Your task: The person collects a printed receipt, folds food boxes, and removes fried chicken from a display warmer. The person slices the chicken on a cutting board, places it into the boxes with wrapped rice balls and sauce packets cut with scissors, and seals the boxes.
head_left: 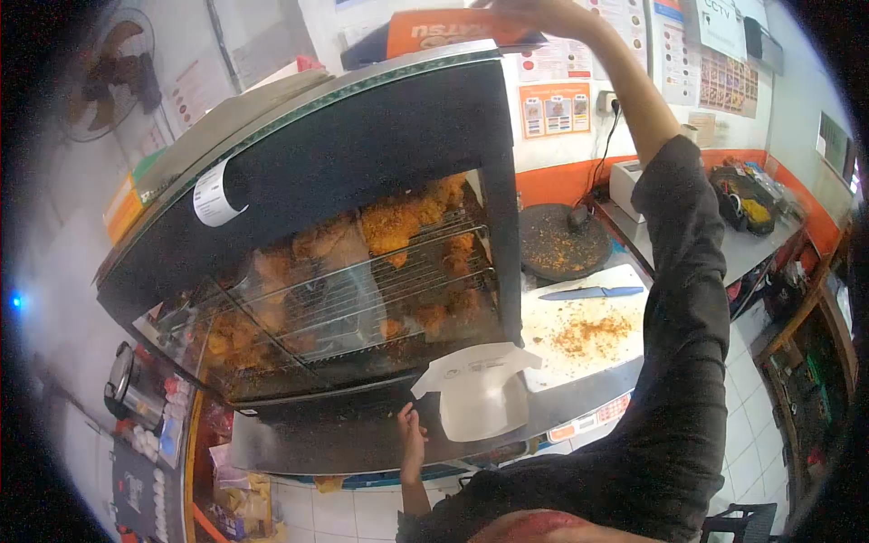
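My right hand (pixel 543 16) is raised at the top of the view, against an orange box with lettering (pixel 434 34) on top of the black display cabinet (pixel 362 118); its fingers are blurred and partly cut off. Low in the middle, my left hand (pixel 412 434) has its fingers slightly curled and apart, with nothing visible in them. Just right of it, an open white paper box (pixel 484 403) stands on the counter in front of the cabinet. Behind the cabinet's glass, fried breaded pieces (pixel 394 226) lie on wire racks.
Right of the cabinet, a blue knife (pixel 593 293) lies on a white cutting board (pixel 543 317) strewn with crumbs. A round dark board (pixel 566 244) with crumbs is behind it. A side counter (pixel 751 258) holds a bag and other items. A fan (pixel 113 77) is at upper left.
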Motion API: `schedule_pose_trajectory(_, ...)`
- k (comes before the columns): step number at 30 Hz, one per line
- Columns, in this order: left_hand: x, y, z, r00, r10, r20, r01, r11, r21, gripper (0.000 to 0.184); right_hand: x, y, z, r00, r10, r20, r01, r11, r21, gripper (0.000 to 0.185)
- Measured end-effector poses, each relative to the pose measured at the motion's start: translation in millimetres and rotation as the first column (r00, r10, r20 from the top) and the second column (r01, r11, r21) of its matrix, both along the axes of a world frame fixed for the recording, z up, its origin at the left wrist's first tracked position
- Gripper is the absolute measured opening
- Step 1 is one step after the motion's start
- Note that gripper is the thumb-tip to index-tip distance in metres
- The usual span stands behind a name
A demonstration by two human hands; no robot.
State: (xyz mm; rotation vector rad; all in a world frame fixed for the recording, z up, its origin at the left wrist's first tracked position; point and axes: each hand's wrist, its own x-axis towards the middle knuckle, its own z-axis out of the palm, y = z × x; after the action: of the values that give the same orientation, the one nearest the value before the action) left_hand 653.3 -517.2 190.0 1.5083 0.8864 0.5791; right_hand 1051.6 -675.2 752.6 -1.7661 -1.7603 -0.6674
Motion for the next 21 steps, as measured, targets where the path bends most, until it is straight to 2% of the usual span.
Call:
schedule_pose_trajectory(1,2.7,-0.4,-1.4,1.0,-0.002,0.018,0.003,0.999,-0.041,0.048,-9.6,6.0,2.2,0.991,-0.013,0.136,0.001,0.996,0.088,0.02)
schedule_pose_trajectory(2,6.7,-5.0,6.7,1.0,-0.003,0.019,0.004,0.999,-0.043,0.048,-14.3,16.5,5.1,0.99,-0.015,0.138,0.003,0.996,0.086,0.02)
schedule_pose_trajectory(3,8.8,-12.3,22.0,1.0,-0.014,0.004,0.014,1.0,-0.017,0.048,-15.2,28.8,4.9,0.919,-0.254,0.301,0.211,0.963,0.168,0.018)
schedule_pose_trajectory(4,8.6,-17.6,30.9,1.0,-0.023,-0.014,0.023,1.0,0.009,0.049,-15.4,34.8,3.7,0.769,-0.475,0.428,0.388,0.878,0.28,0.017)
schedule_pose_trajectory(5,8.8,-19.9,31.0,1.0,-0.02,-0.018,0.02,1.0,0.006,0.049,-13.4,35.3,5.1,0.772,-0.472,0.426,0.386,0.881,0.275,0.017)
schedule_pose_trajectory(7,8.7,-20.7,29.8,0.999,-0.018,0.038,0.015,0.997,0.078,0.047,-12.1,36.5,11.3,0.792,-0.553,0.26,0.292,0.716,0.634,0.017)
schedule_pose_trajectory(11,-11.3,-23.6,23.0,0.998,0.049,0.027,-0.052,0.989,0.14,0.045,-12.4,29.9,17.3,0.869,-0.442,0.223,0.144,0.655,0.742,0.015)
schedule_pose_trajectory(13,-23.2,-21.0,17.9,0.996,0.09,0.027,-0.093,0.988,0.124,0.043,-14.3,28.0,19.5,0.871,-0.443,0.213,0.193,0.707,0.681,0.015)
schedule_pose_trajectory(14,-26.0,-29.8,40.3,0.994,0.108,0.016,-0.109,0.99,0.091,0.039,-22.9,25.7,17.6,0.89,-0.391,0.233,0.156,0.743,0.65,0.015)
schedule_pose_trajectory(16,-19.8,-11.3,34.6,0.99,0.072,0.119,-0.108,0.937,0.333,0.032,-32.2,23.5,12.8,0.909,-0.336,0.246,0.122,0.78,0.614,0.014)
schedule_pose_trajectory(17,-13.1,-5.9,56.3,0.983,0.037,0.178,-0.123,0.857,0.5,0.031,-33.3,24.3,13.1,0.881,-0.368,0.297,0.104,0.763,0.638,0.013)
schedule_pose_trajectory(18,1.0,-9.1,109.3,0.973,-0.006,0.231,-0.149,0.748,0.647,0.03,-33.9,25.8,14.6,0.849,-0.399,0.347,0.081,0.747,0.66,0.012)
schedule_pose_trajectory(19,4.8,-23.8,166.6,0.969,-0.07,0.235,-0.105,0.748,0.655,0.028,-34.7,30.2,11.2,0.851,-0.392,0.349,0.078,0.752,0.654,0.012)
schedule_pose_trajectory(20,12.8,-23.3,205.3,0.977,-0.1,0.188,-0.082,0.64,0.764,0.028,-35.6,36.9,4.0,0.818,-0.432,0.38,0.217,0.844,0.49,0.011)
schedule_pose_trajectory(21,22.8,-22.0,244.7,0.964,-0.173,0.203,-0.112,0.429,0.896,0.029,-37.5,41.3,-0.1,0.78,-0.461,0.423,0.355,0.883,0.307,0.01)
